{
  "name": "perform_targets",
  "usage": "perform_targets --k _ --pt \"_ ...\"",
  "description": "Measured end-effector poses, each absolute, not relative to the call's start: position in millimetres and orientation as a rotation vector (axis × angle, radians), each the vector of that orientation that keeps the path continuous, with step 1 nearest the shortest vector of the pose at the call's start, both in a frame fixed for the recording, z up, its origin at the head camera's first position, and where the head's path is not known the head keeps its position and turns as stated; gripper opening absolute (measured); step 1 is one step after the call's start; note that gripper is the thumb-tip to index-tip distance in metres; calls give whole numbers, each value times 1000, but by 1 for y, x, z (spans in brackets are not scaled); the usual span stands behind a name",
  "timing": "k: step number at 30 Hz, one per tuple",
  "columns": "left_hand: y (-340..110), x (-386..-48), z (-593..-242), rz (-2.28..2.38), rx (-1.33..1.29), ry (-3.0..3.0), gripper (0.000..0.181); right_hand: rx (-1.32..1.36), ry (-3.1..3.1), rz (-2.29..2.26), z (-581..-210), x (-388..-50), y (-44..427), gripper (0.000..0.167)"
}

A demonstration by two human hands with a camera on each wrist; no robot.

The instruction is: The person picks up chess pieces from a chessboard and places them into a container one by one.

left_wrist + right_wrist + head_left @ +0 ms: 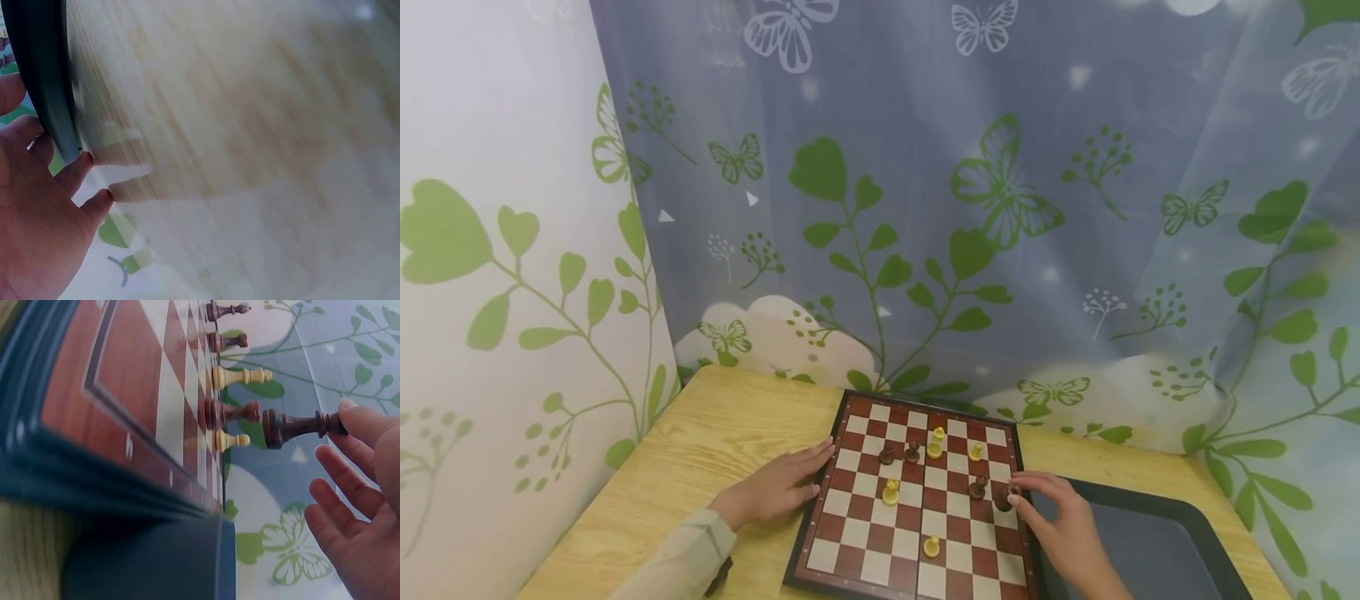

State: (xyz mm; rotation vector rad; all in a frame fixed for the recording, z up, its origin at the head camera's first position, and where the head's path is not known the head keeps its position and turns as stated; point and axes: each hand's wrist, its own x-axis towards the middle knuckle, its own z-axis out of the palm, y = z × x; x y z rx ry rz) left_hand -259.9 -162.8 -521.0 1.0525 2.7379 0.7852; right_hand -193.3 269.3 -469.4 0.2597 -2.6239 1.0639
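My right hand [1071, 533] pinches a tall dark brown chess piece [297, 428] near its top between thumb and index finger. It hangs base down above the right side of the chessboard [895, 533]; the fingers hide its top. Beside it on the board stand a dark rook [977, 488] and a cream pawn [975, 452]. Further left are another dark rook [912, 452], a dark piece [887, 454] and a tall cream piece [935, 444]. Nearer stand a cream piece [891, 493] and a cream pawn [931, 547]. My left hand [778, 485] touches the board's left edge, fingers extended.
A dark tray [1138, 533] lies against the board's right side on the wooden table [737, 417]. Behind the table hangs a curtain [910, 208] printed with leaves and butterflies. A small black object [719, 577] shows by the left sleeve.
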Motion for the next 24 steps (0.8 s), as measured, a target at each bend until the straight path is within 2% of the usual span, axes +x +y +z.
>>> perform_targets --k 24 --pt "-162 -262 -525 817 1067 2743 62 178 -2551 923 -474 -188 314 23"
